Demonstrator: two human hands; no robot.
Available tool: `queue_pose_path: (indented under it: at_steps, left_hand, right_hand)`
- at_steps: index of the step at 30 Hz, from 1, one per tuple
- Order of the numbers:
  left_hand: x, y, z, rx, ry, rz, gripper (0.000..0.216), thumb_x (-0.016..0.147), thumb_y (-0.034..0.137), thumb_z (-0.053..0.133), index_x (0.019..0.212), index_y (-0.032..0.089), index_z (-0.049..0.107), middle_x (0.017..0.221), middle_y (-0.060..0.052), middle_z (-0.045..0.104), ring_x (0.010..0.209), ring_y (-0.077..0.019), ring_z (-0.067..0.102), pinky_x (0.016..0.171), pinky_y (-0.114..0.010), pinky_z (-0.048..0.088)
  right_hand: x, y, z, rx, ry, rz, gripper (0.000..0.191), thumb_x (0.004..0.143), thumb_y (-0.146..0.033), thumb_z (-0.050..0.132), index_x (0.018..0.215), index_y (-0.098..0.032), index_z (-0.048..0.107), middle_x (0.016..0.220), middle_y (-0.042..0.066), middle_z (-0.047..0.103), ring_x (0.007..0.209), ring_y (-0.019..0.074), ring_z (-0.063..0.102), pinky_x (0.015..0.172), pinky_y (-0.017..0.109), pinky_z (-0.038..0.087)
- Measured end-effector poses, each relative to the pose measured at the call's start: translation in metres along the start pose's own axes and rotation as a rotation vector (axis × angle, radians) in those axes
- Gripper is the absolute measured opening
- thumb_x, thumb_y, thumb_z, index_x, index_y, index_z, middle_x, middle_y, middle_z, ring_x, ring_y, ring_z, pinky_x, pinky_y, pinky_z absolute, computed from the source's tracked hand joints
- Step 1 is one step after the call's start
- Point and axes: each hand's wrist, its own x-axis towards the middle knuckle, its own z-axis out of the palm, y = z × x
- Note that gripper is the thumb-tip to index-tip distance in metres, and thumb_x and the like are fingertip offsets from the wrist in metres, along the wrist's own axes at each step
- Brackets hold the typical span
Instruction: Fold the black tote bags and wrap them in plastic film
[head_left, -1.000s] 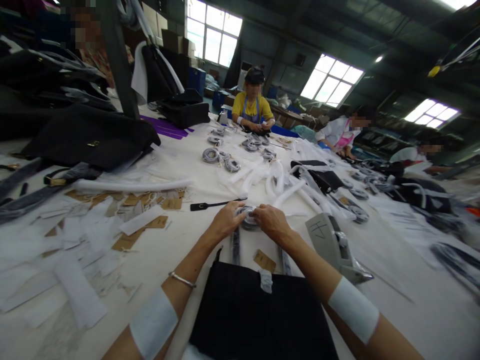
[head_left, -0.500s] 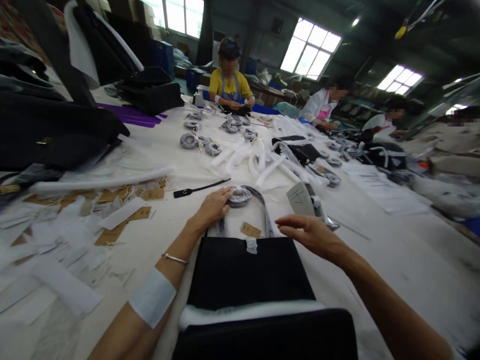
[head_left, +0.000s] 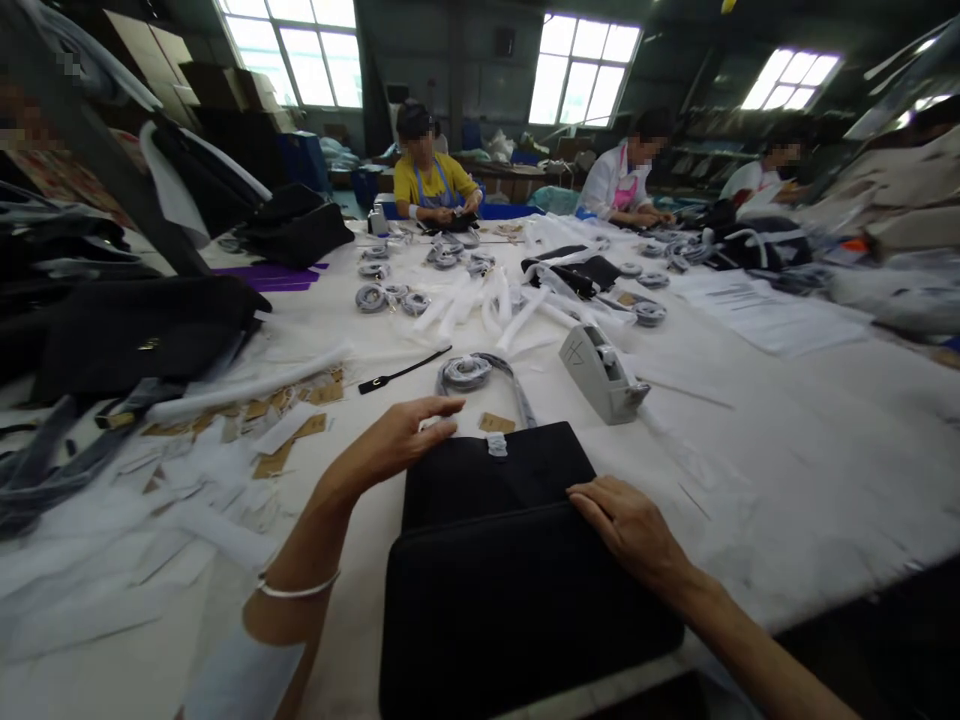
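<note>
A black bag (head_left: 525, 610) lies in front of me, its near panel overlapping the farther one. Tissue wraps a small part (head_left: 496, 445) at the far edge. My right hand (head_left: 626, 525) curls its fingers over the right end of the near panel's edge. Held just above the bag's far left corner, my left hand (head_left: 401, 435) has its fingers stretched out and nothing in them. Beyond it a wrapped grey strap (head_left: 465, 372) lies coiled, one length running back to the bag. A brown tag (head_left: 497, 423) rests by the far edge.
A tape dispenser (head_left: 604, 375) stands to the right beyond the bag. A black strip (head_left: 405, 370) lies left of the coil. Paper scraps (head_left: 217, 540) and tags cover the left side. White foam tubes (head_left: 495, 300) and several coiled straps lie farther off. Co-workers (head_left: 435, 185) sit across the table.
My right hand has come down onto the near panel, which now lies farther forward over the bag. My left hand has left the strap coil and drawn back. The view has shifted.
</note>
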Motion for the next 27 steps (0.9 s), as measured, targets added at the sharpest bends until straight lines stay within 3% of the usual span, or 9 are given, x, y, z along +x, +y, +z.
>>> queue_pose_path:
  at_steps: [3,6,9,11,16,20,27]
  left_hand:
    - [-0.045,0.006,0.028,0.104,-0.04,-0.029,0.04,0.088,0.038,0.055,0.127,0.027,0.061,0.128,-0.003,0.062,0.119,-0.0238,0.056,0.105,-0.034,0.039]
    - [-0.078,0.0,0.07,0.355,-0.034,-0.014,0.042,0.089,0.036,0.056,0.13,0.027,0.057,0.133,-0.004,0.059,0.125,-0.025,0.051,0.111,-0.042,0.032]
    - [-0.092,-0.011,0.105,0.538,0.074,-0.044,0.037,0.093,0.029,0.05,0.129,0.024,0.056,0.131,-0.006,0.06,0.123,-0.0243,0.052,0.11,-0.047,0.032]
    - [-0.093,-0.016,0.116,0.579,0.134,-0.052,0.032,0.095,0.028,0.047,0.125,0.024,0.058,0.125,-0.005,0.063,0.118,-0.0224,0.055,0.105,-0.044,0.037]
    - [-0.091,-0.018,0.116,0.612,0.173,-0.071,0.029,0.095,0.033,0.046,0.117,0.024,0.062,0.107,-0.005,0.067,0.099,-0.022,0.059,0.089,-0.038,0.044]
    - [-0.089,-0.018,0.112,0.548,0.174,-0.113,0.031,0.095,0.038,0.045,0.111,0.021,0.065,0.106,-0.005,0.067,0.099,-0.0215,0.059,0.088,-0.034,0.044]
    - [-0.095,-0.019,0.108,0.31,0.295,-0.345,0.038,0.085,0.055,0.053,0.099,0.024,0.067,0.103,-0.004,0.07,0.097,-0.0235,0.063,0.084,-0.032,0.044]
  right_hand:
    - [0.01,0.007,0.01,0.001,-0.005,0.014,0.033,0.096,-0.041,0.042,0.09,-0.023,0.07,0.091,0.005,0.069,0.084,0.0216,0.063,0.08,0.035,0.047]
    - [0.013,0.01,0.013,-0.031,0.006,-0.006,0.033,0.096,-0.042,0.042,0.09,-0.022,0.068,0.091,0.005,0.069,0.084,0.0212,0.063,0.08,0.033,0.046]
    - [0.013,0.01,0.014,-0.077,0.035,-0.019,0.031,0.096,-0.041,0.043,0.09,-0.023,0.068,0.091,0.004,0.069,0.085,0.0209,0.064,0.078,0.031,0.044]
    - [0.012,0.009,0.015,-0.102,0.056,-0.015,0.032,0.096,-0.041,0.043,0.088,-0.022,0.067,0.089,0.004,0.069,0.083,0.0206,0.064,0.075,0.03,0.043]
    - [0.011,0.005,0.015,-0.118,0.069,0.021,0.031,0.096,-0.039,0.042,0.086,-0.022,0.066,0.087,0.004,0.069,0.081,0.0203,0.064,0.071,0.029,0.039]
    - [0.015,0.003,0.014,-0.049,0.07,0.101,0.03,0.093,-0.041,0.046,0.079,-0.023,0.065,0.079,0.004,0.069,0.076,0.0207,0.063,0.066,0.028,0.037]
    - [0.008,0.019,0.006,0.142,0.161,0.166,0.03,0.087,-0.047,0.051,0.082,-0.024,0.07,0.086,0.001,0.072,0.083,0.0194,0.065,0.075,0.027,0.042]
